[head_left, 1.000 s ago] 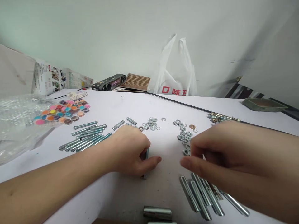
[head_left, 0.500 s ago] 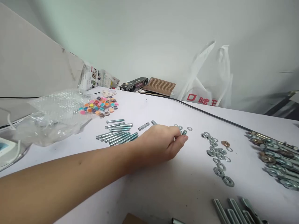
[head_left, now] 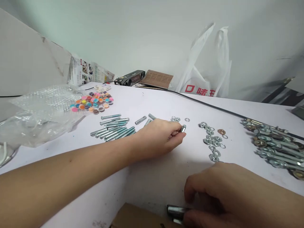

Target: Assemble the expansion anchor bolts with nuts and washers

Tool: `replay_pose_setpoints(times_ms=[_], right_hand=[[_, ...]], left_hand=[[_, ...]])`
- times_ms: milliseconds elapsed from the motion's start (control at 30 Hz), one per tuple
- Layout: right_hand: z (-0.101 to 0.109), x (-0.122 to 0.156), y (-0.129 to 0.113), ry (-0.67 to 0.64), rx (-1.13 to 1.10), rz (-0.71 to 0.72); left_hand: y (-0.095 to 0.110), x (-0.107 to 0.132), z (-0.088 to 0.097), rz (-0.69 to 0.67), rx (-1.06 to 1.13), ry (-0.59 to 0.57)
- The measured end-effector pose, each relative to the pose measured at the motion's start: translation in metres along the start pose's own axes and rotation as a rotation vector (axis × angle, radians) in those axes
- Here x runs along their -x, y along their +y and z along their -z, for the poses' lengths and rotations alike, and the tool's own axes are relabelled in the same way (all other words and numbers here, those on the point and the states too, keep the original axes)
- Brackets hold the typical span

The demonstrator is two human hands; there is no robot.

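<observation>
My left hand [head_left: 163, 134] is closed, pinching a small metal sleeve [head_left: 183, 128] whose end sticks out past thumb and forefinger. Beside that wrist lie several slim bolts [head_left: 116, 129] and a loose slotted metal sleeve [head_left: 141, 120]. At the lower right, my right hand [head_left: 218, 193] is low over the table, fingers curled with a gap between forefinger and thumb. Its thumb is close to a shiny metal tube [head_left: 177, 210] by a cardboard box [head_left: 135, 217]; whether they touch is unclear. Nuts and washers [head_left: 210, 137] lie just beyond this hand.
Assembled bolts with nuts [head_left: 277, 147] are heaped at the right. Colourful small discs [head_left: 92, 102] lie beside bubble wrap [head_left: 42, 107] on the left. A black cable [head_left: 204, 104] crosses the back, near a white plastic bag [head_left: 201, 69] and a slatted mat [head_left: 158, 78].
My right hand has come into view at the lower right, over the spot where several metal sleeves lay. The view has shifted a little; my left hand still grips the sleeve.
</observation>
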State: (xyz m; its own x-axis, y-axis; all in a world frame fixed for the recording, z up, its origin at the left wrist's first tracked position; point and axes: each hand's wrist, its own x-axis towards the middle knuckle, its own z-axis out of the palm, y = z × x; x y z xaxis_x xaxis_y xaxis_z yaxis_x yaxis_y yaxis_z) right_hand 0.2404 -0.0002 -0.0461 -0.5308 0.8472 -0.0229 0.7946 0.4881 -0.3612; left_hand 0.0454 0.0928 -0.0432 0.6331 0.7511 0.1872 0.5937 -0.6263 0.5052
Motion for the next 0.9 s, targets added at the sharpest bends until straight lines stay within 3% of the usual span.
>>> replay_pose_setpoints(times_ms=[133,333,467,700,800,900], right_hand=[[0.014,-0.017,-0.023,-0.254,-0.117,-0.037],[0.025,-0.013,-0.007,-0.470,-0.286,-0.207],[0.029,-0.015,-0.001,-0.460,-0.273,-0.211],[0.027,-0.026,-0.006,-0.249,-0.015,-0.144],[0.027,-0.027,-0.008,-0.277,0.015,-0.153],[0.029,-0.025,-0.003,-0.370,-0.096,-0.187]], left_hand=[[0.000,-0.001,0.001,-0.011,-0.003,-0.049],[-0.004,-0.003,-0.001,0.038,0.054,-0.077],[-0.009,-0.003,-0.003,0.046,0.056,-0.093],[-0.012,-0.004,-0.004,0.040,0.070,-0.119],[-0.011,-0.004,-0.004,0.045,0.071,-0.119],[-0.011,-0.004,-0.004,0.050,0.074,-0.122]])
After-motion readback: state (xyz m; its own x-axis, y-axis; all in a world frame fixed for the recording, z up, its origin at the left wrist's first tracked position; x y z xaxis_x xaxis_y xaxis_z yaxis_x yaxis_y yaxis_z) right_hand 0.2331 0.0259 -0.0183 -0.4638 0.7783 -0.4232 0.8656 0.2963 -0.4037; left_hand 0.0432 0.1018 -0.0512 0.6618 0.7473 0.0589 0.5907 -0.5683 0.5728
